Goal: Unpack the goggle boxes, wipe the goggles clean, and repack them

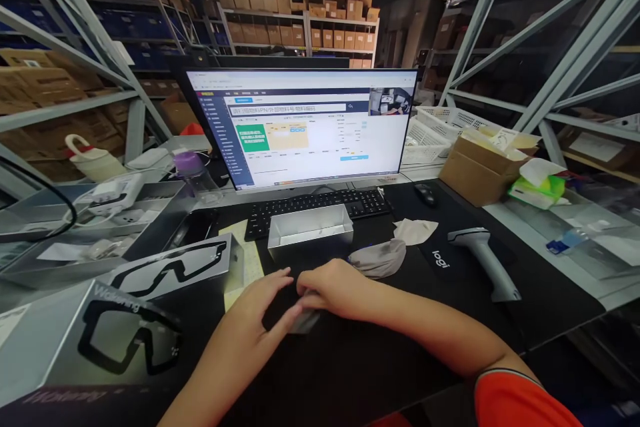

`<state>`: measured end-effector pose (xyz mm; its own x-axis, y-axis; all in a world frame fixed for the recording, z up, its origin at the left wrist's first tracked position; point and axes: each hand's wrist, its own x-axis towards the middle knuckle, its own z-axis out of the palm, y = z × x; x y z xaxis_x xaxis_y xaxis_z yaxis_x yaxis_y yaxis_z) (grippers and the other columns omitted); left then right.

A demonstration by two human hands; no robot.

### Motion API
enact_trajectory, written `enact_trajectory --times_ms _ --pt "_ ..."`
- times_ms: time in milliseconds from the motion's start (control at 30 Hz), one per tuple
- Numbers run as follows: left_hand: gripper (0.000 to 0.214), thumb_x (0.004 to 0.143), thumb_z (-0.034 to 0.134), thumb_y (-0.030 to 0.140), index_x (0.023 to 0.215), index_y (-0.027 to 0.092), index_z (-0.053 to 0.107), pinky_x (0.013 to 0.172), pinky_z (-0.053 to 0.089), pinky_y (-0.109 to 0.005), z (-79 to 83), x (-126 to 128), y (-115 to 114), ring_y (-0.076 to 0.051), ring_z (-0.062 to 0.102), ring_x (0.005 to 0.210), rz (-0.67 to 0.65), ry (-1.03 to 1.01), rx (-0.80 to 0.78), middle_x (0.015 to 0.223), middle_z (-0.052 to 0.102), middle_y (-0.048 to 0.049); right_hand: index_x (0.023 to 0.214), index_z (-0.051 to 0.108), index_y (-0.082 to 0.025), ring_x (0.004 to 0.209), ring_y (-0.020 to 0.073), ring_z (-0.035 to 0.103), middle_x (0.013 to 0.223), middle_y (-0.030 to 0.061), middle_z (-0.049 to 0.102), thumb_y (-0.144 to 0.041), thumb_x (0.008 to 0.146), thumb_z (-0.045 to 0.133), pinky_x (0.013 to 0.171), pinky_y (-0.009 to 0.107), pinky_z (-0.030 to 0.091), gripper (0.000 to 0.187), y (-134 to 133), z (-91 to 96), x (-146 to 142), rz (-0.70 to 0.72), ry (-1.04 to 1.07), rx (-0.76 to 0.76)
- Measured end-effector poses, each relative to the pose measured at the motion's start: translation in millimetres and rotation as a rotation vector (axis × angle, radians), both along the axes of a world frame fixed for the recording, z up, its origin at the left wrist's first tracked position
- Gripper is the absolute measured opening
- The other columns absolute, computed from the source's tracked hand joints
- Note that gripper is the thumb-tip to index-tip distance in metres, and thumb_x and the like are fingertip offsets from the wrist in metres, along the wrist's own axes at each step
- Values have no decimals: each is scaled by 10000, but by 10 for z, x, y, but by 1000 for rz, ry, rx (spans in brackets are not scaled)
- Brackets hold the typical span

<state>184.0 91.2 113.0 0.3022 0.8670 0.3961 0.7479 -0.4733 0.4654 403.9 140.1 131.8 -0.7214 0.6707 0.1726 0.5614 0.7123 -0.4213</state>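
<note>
Both my hands meet over the black desk mat (380,360) in front of me. My right hand (336,288) is curled over a small grey flat object (306,320) that I cannot make out clearly, and pinches it. My left hand (260,310) lies beside it with fingers stretched out, the fingertips touching the same object. Just behind the hands stands an open silver box tray (310,230). A grey soft pouch (379,258) lies to the right of my right hand.
A monitor (305,127) and black keyboard (320,205) stand behind. Silver boxes printed with sunglasses (175,267) (90,340) sit at left. A barcode scanner (483,257), mouse (425,195) and cardboard box (480,167) are at right. Shelving surrounds the desk.
</note>
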Motion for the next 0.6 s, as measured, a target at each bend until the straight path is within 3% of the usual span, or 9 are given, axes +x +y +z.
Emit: enact_trajectory --times_ms 133,267,367,467,600 --pt "422 891 547 390 1272 230 630 892 613 -445 -129 -5 60 -278 714 1076 -7 119 -115 1229 721 -62 976 735 -233 782 222 711 850 34 766 -497 885 700 590 259 388 282 -46 333 212 -85 -284 -40" --pt "405 912 481 317 1282 256 633 935 594 -389 -149 -35 72 -239 705 1105 -31 47 -111 1242 718 -30 993 750 -271 958 235 716 1002 27 769 -386 899 698 740 274 466 157 -10 637 469 -333 -454 9" --pt "347 912 522 342 1211 271 681 949 584 -359 -116 -39 108 -227 716 1073 -38 -76 -122 1186 743 -15 935 780 -179 936 309 730 962 121 772 -297 748 830 743 314 508 226 100 592 427 -434 -711 -94" --pt "264 908 568 363 1099 276 729 902 595 -335 -80 -3 156 -218 732 997 -57 -180 -170 1080 771 -7 911 782 -96 898 329 739 947 191 765 -106 717 788 724 330 524 194 216 422 284 -432 -780 -126" --pt "210 931 564 337 1031 273 737 869 589 -307 -76 71 191 -196 724 974 -124 -280 -229 1030 770 -6 936 778 -141 950 312 725 1002 156 764 -71 753 700 744 321 510 211 251 439 414 -396 -754 -78"
